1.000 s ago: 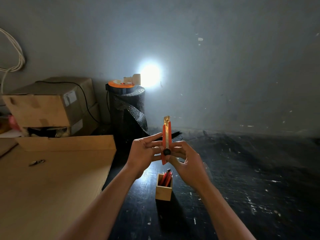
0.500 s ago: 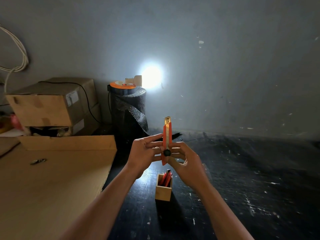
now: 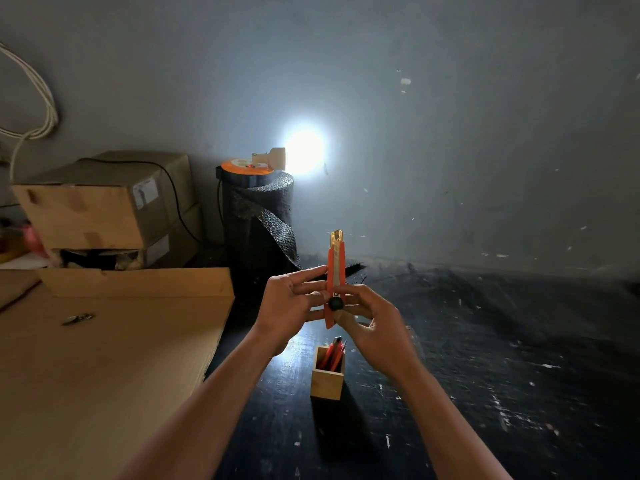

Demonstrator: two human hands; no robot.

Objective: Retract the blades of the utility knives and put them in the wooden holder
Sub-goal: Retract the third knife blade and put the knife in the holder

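Observation:
I hold an orange utility knife point(image 3: 336, 268) upright in front of me, its yellowish tip pointing up. My left hand point(image 3: 289, 306) grips its left side with the fingers behind the body. My right hand point(image 3: 372, 327) holds its lower right side, the thumb next to the black lock wheel. Whether any blade sticks out of the tip I cannot tell. Below the hands stands a small wooden holder point(image 3: 327, 379) on the dark table point(image 3: 485, 375), with several red knives point(image 3: 333, 355) leaning in it.
A flat cardboard sheet point(image 3: 104, 368) covers the left side, with a small metal object point(image 3: 77, 318) on it. Cardboard boxes point(image 3: 104, 206) are stacked at the back left. A black bubble-wrap roll point(image 3: 259, 223) bears an orange cable reel and a bright lamp point(image 3: 303, 150).
The knife and both hands have stayed almost still; only the view has shifted slightly.

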